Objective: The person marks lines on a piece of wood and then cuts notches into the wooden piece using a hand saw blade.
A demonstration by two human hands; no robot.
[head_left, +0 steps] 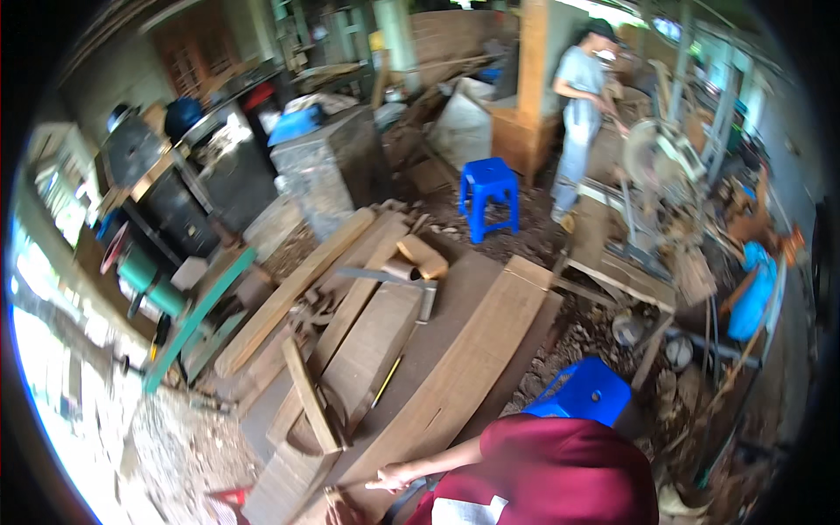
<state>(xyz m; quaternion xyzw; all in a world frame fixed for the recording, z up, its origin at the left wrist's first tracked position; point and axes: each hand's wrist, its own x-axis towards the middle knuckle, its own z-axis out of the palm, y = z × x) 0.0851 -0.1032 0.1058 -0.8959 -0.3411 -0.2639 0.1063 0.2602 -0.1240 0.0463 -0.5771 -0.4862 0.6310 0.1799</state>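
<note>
Head view shows the right hand (392, 477) at the near end of the long plank (457, 372), the left hand (339, 508) near its left, both grips too unclear to tell, a pencil (387, 382) farther off and a blue stool (584, 394) to the right.

No text, label, brand, number or sign could be read. 1 white patch (464, 511) stood out on the maroon shirt (569, 455) at the lower edge of the head view, but any print on it was too blurred to tell. 1 small pale mark (193, 230) on a dark panel (179, 206) at the left was too small to make out.
</note>
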